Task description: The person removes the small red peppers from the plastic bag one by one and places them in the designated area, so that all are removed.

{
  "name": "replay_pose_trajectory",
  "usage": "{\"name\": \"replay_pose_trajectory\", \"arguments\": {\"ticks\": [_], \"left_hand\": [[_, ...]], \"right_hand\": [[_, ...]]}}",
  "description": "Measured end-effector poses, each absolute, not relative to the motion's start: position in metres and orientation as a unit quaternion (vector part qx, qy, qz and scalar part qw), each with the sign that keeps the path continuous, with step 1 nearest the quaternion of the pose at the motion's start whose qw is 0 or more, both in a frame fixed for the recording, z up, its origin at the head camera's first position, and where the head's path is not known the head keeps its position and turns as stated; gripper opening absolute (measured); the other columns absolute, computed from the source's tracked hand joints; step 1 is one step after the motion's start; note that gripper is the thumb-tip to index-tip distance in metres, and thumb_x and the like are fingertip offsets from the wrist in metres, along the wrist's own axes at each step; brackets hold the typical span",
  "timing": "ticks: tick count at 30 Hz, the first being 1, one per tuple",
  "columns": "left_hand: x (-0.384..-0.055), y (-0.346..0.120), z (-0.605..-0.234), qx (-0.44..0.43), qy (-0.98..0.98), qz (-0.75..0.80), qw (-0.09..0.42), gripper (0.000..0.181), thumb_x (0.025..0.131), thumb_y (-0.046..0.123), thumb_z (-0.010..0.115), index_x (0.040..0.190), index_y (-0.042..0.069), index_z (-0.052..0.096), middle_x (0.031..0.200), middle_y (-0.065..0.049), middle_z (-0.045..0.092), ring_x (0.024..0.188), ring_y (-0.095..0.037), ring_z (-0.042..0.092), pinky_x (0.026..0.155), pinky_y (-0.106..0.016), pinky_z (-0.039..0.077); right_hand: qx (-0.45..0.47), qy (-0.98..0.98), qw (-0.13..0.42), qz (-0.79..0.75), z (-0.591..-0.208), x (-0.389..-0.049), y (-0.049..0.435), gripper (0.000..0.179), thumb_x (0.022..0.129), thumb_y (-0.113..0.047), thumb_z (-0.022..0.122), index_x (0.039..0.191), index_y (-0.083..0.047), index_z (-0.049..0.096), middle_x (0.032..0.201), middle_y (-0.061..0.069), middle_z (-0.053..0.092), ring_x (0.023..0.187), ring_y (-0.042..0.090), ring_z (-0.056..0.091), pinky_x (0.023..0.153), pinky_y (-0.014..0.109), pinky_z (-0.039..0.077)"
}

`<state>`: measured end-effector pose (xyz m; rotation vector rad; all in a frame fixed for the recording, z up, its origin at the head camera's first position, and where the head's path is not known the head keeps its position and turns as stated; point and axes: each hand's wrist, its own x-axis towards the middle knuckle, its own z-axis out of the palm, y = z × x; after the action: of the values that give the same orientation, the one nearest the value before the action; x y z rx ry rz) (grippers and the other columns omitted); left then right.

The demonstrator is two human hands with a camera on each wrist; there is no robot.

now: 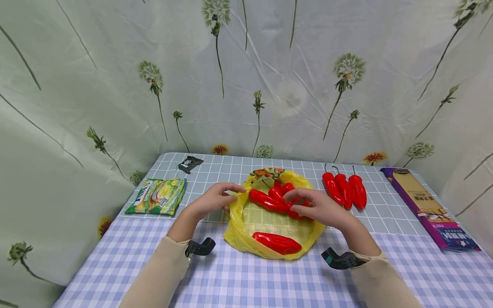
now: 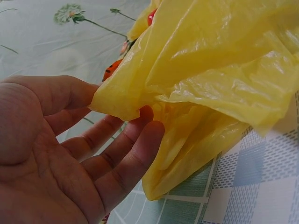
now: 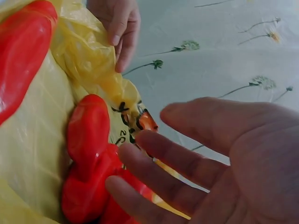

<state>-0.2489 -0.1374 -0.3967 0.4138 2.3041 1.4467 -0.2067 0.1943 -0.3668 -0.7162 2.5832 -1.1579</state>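
A yellow plastic bag (image 1: 239, 233) lies spread open on the table, with several red chili peppers (image 1: 267, 201) heaped toward its back and one red pepper (image 1: 277, 243) near its front rim. My left hand (image 1: 213, 200) pinches the bag's left edge between thumb and forefinger; the left wrist view shows the yellow film (image 2: 187, 70) at those fingertips, the other fingers loosely bent beneath. Over the heaped peppers hovers my right hand (image 1: 319, 206). In the right wrist view its fingers (image 3: 173, 172) are spread and hold nothing, with peppers (image 3: 88, 126) just beyond the fingertips.
Three red peppers (image 1: 344, 188) with dark stems lie right of the bag. A purple and tan pasta package (image 1: 427, 205) rests at the far right. On the left are a green and yellow packet (image 1: 159, 196) and a small black packet (image 1: 190, 163). A patterned curtain (image 1: 246, 85) hangs behind.
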Motion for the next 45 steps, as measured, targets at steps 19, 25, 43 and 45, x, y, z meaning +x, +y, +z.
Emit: {"name": "replay_pose_trajectory", "arguments": {"ticks": [19,25,43,45], "left_hand": [[-0.25,-0.138,-0.398,0.144,0.825,0.51,0.197,0.032,0.1,0.014,0.056,0.13,0.017,0.066,0.146,-0.009,0.054,0.098,-0.019,0.064,0.074,-0.03,0.06],[-0.25,-0.138,-0.398,0.146,0.826,0.509,0.193,0.032,0.1,0.014,0.056,0.129,0.016,0.066,0.145,-0.009,0.055,0.097,-0.019,0.065,0.074,-0.03,0.06],[-0.247,-0.137,-0.394,0.147,0.822,0.516,0.191,0.03,0.1,0.014,0.056,0.128,0.015,0.066,0.144,-0.009,0.055,0.099,-0.019,0.065,0.074,-0.03,0.059],[-0.247,-0.137,-0.394,0.149,0.822,0.516,0.191,0.03,0.1,0.014,0.056,0.128,0.014,0.066,0.144,-0.01,0.055,0.099,-0.02,0.065,0.074,-0.03,0.06]], "right_hand": [[-0.316,0.829,0.254,-0.385,-0.379,-0.197,0.172,0.046,0.091,-0.018,0.071,0.135,-0.011,0.059,0.127,0.012,0.066,0.112,0.027,0.065,0.091,0.03,0.058],[-0.306,0.827,0.286,-0.376,-0.381,-0.194,0.167,0.05,0.089,-0.02,0.074,0.136,-0.016,0.059,0.128,0.007,0.065,0.114,0.026,0.064,0.092,0.035,0.059],[-0.3,0.841,0.301,-0.335,-0.389,-0.192,0.159,0.047,0.087,-0.018,0.076,0.131,-0.027,0.062,0.116,-0.008,0.067,0.105,0.016,0.062,0.087,0.028,0.057],[-0.297,0.842,0.304,-0.333,-0.389,-0.192,0.159,0.048,0.087,-0.018,0.076,0.132,-0.027,0.062,0.115,-0.008,0.067,0.104,0.016,0.062,0.086,0.028,0.057]]}}
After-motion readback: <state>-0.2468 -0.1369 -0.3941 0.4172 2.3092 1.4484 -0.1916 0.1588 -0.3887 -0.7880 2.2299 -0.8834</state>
